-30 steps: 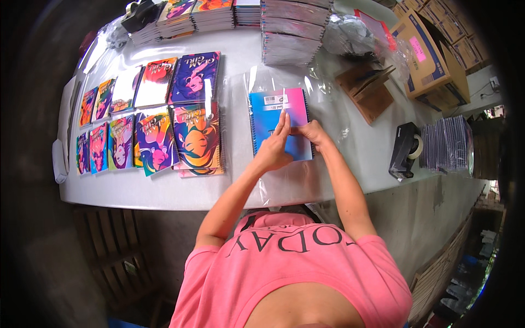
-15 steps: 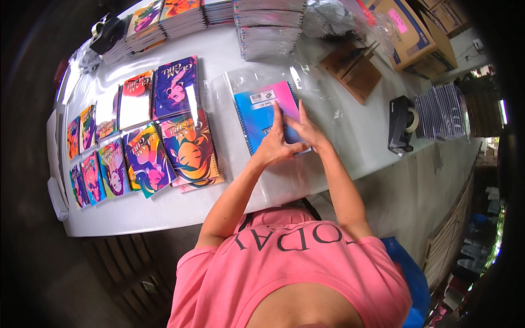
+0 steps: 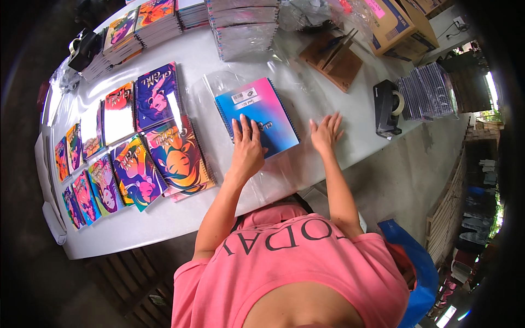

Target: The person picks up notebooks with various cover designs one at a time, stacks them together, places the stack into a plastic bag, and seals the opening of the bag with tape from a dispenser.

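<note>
A spiral notebook [image 3: 273, 121] with a blue-to-pink back cover and a white label lies in front of me. Under it spreads a clear plastic sheet [image 3: 221, 82], its edges showing beyond the notebook. My left hand [image 3: 249, 152] rests flat on the lower left of the cover, fingers stretched out. To the right of the notebook, my right hand [image 3: 327, 134] hovers over or touches the plastic and tabletop, fingers spread and slightly blurred. It holds nothing.
Colourful spiral notebooks [image 3: 178, 156] lie in two rows at left. Notebook stacks [image 3: 243, 33] stand at the back. A wooden stand [image 3: 333, 60], a black tape dispenser [image 3: 387, 109], wrapped notebooks [image 3: 426, 93] and a cardboard box [image 3: 402, 33] are at right.
My hands have moved apart: the left has shifted left and lies flat on the notebook, the right has moved off it to the right. The whole view has shifted somewhat.
</note>
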Motion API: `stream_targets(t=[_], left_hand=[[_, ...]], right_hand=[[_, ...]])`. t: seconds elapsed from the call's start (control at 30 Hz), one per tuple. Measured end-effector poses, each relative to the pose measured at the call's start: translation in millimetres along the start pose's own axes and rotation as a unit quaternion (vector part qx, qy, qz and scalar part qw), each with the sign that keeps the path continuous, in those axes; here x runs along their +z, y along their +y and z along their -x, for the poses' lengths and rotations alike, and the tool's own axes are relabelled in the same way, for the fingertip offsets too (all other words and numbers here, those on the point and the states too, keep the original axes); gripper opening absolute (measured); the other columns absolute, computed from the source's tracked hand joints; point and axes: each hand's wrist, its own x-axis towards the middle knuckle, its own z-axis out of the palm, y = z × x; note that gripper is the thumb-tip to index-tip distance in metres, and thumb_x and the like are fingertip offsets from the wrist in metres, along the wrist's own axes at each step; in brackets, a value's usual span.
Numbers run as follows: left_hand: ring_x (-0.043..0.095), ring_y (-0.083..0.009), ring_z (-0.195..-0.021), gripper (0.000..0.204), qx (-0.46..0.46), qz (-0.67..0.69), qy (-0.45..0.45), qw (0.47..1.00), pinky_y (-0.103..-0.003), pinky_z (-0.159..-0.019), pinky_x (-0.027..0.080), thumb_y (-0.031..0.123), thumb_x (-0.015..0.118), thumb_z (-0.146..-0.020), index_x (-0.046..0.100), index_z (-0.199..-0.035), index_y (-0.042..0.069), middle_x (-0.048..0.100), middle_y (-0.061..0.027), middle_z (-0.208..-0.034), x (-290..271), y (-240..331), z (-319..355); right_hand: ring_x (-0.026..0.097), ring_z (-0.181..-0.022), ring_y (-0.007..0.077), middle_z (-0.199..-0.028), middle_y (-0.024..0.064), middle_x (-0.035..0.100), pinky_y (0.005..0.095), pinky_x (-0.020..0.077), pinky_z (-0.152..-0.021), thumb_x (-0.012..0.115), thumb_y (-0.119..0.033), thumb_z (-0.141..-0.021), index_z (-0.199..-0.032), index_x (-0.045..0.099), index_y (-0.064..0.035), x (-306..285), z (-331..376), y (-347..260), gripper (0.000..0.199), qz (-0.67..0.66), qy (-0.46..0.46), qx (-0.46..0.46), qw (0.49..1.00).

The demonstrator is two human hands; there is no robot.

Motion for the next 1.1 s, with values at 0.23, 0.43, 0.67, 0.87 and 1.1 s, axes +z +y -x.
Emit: stream_targets(t=[0.23,0.43,0.67,0.87,1.1], left_hand=[[0.009,-0.0545,-0.132,0.077,-0.006,0.006,-0.027,1.000,-0.051,-0.110,0.012,0.018,0.069,-0.074,0.029,-0.132,-0.014,0.016,-0.0418,-0.138,-2,-1,-1],[0.016,-0.0570,-0.129,0.074,-0.003,0.020,0.002,1.000,-0.052,-0.109,0.017,0.016,0.070,-0.072,0.035,-0.128,-0.016,0.020,-0.0423,-0.136,-2,0,-1],[0.026,-0.0512,-0.127,0.082,-0.020,0.020,-0.022,0.999,-0.060,-0.106,0.018,0.008,0.067,-0.073,0.022,-0.141,0.003,0.032,-0.0298,-0.133,-10,7,-11],[0.045,-0.0359,-0.118,0.076,-0.039,-0.007,-0.065,0.997,-0.069,-0.100,0.019,-0.002,0.059,-0.072,0.033,-0.140,0.019,0.052,-0.0136,-0.112,-17,37,-29],[0.036,-0.0496,-0.121,0.082,-0.117,0.066,-0.045,0.990,-0.060,-0.088,0.044,-0.009,0.063,-0.061,0.035,-0.136,0.009,0.047,-0.0115,-0.119,-20,31,-31]], right_hand=[[0.053,-0.109,0.0263,-0.130,0.0202,0.045,0.0394,0.0395,-0.096,0.067,-0.013,-0.080,-0.139,0.029,-0.0083,20,7,6,0.070,-0.370,0.046,-0.125,0.920],[0.062,-0.081,0.0199,-0.079,0.0066,0.065,0.0361,0.0449,-0.082,0.081,-0.034,-0.061,-0.114,0.049,-0.0064,-40,-26,7,0.067,-0.307,-0.159,-0.028,0.938],[0.061,-0.082,0.0303,-0.096,0.0111,0.064,0.0371,0.0471,-0.072,0.072,-0.018,-0.071,-0.103,0.060,-0.0077,-75,-5,-38,0.035,-0.004,-0.078,-0.178,0.981],[0.060,-0.084,0.0405,-0.100,0.0234,0.057,0.0450,0.0500,-0.070,0.055,0.001,-0.077,-0.111,0.055,-0.0034,-32,68,-69,0.034,-0.006,-0.053,-0.363,0.930],[0.063,-0.080,0.0365,-0.096,0.0202,0.062,0.0424,0.0502,-0.073,0.061,0.001,-0.074,-0.118,0.053,-0.0051,-107,107,-59,0.045,-0.023,-0.230,-0.340,0.912]])
